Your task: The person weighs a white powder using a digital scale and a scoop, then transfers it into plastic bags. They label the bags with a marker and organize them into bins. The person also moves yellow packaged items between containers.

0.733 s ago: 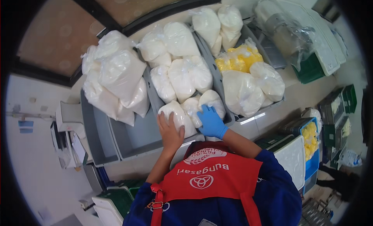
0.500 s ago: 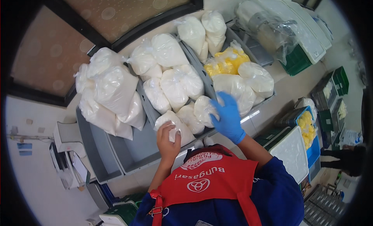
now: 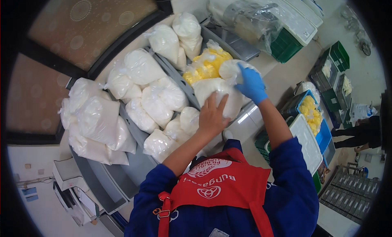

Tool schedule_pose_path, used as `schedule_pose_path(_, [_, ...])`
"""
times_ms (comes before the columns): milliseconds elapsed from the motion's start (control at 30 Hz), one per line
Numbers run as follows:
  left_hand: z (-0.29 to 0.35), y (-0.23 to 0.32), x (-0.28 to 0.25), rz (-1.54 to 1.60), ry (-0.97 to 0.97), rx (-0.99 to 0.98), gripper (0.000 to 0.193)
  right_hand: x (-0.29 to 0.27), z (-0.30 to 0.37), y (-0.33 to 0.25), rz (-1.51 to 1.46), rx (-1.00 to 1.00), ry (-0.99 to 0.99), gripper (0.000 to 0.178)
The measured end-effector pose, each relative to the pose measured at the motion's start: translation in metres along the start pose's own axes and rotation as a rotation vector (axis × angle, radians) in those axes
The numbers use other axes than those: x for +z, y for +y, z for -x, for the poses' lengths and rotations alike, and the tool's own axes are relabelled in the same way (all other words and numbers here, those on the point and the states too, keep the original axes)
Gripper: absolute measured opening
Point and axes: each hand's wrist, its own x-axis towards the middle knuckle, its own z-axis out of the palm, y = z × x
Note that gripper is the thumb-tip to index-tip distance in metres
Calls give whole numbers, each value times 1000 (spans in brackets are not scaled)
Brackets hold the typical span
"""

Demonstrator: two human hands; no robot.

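Head view: a large white bag (image 3: 208,89) lies beneath and just beyond the spread, unclosed fingers of the bare left hand (image 3: 213,120), the nearer one, while the gloved right hand (image 3: 252,85), fingers likewise outstretched, covers part of a smaller white bag (image 3: 231,69).

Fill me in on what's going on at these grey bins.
A person in a red apron is handling bags of something white. The bare left hand is on a large white bag, fingers spread; the blue-gloved right hand is at a smaller white bag just behind it. Whether the right hand grips it is unclear. Yellow bags lie next to these two, with more white bags to the left.
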Motion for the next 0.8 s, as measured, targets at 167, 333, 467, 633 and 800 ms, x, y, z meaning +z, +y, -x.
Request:
schedule_pose_path(167, [-29, -19, 38, -88, -81, -64, 35, 42, -43, 71, -496, 108, -50, 27])
schedule_pose_path(333, [-78, -47, 22, 133, -4, -108, 21, -8, -82, 95, -1126, 156, -146, 22])
schedule_pose_path(467, [-145, -22, -7, 165, -19, -292, 25, -46, -103, 117, -1219, -34, -188, 18])
schedule_pose_path(633, [-179, 26, -33, 276, -67, -368, 32, -83, -116, 114, -1285, -121, -209, 13])
schedule_pose_path(800, [-169, -5, 4, 526, -144, -698, 31, -40, -110, 133, -1040, -377, -362, 16])
